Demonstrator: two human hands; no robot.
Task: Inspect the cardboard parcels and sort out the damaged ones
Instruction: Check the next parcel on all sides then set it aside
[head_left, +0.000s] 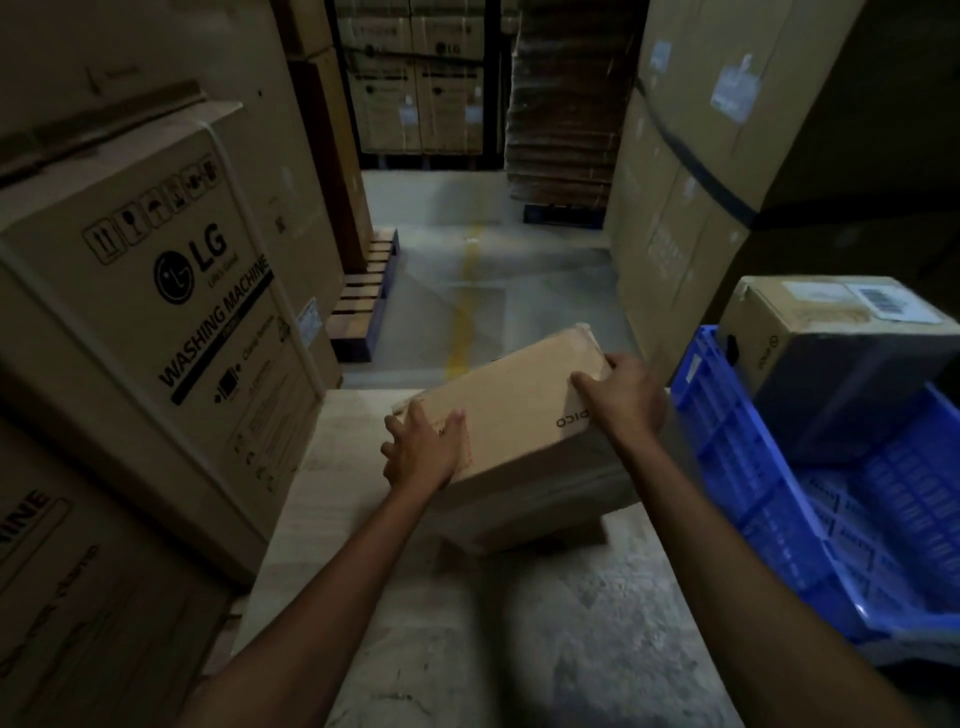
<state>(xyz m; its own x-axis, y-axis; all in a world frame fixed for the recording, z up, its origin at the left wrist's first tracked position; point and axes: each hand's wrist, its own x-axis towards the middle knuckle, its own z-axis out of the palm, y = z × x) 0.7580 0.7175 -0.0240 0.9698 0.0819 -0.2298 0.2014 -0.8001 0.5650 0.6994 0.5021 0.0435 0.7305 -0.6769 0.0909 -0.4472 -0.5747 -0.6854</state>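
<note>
A plain brown cardboard parcel (519, 410) is tilted above a pale wooden table (343, 499), its far end raised. My left hand (421, 452) grips its near left corner, fingers spread over the top face. My right hand (621, 395) grips the right edge by some printed letters. A second parcel (831, 353) with white barcode labels sits in a blue plastic crate (779, 499) on the right. The underside of the held parcel is hidden.
Tall washing-machine cartons (171, 322) are stacked close on the left. More big cartons (691, 197) rise on the right behind the crate. A concrete aisle with a yellow line (465, 317) runs ahead, with wooden pallets (363, 296) and stacked cartons at its far end.
</note>
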